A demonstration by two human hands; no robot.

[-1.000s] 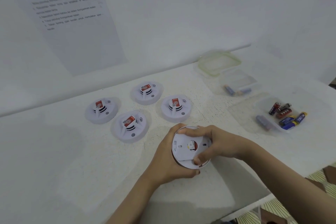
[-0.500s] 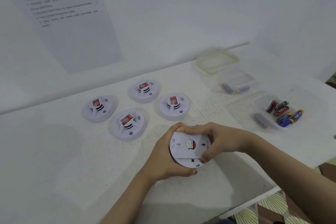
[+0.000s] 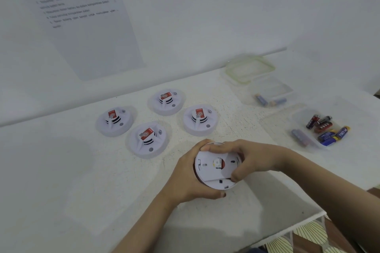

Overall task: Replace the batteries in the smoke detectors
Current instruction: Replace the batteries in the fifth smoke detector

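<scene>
A white round smoke detector (image 3: 213, 170) is held back side up just above the table, near its front edge. My left hand (image 3: 185, 178) cups it from the left and below. My right hand (image 3: 246, 160) grips its rim from the right, with fingers over the top edge and the thumb on the back plate, which sits slightly askew. Several more detectors lie face up behind: (image 3: 116, 121), (image 3: 148, 139), (image 3: 166, 101), (image 3: 200, 120). Loose batteries (image 3: 327, 127) lie in a clear tub on the right.
A second clear tub (image 3: 287, 90) farther back holds two batteries (image 3: 269, 100), with a green-rimmed lid (image 3: 249, 69) behind it. A printed sheet (image 3: 82, 16) hangs on the wall. The table (image 3: 61, 170) ends at the front right, above a patterned floor.
Both hands stay on the detector; the right hand's fingers have shifted round the rim and the back plate now sits turned a little, with a gap showing along its lower edge.
</scene>
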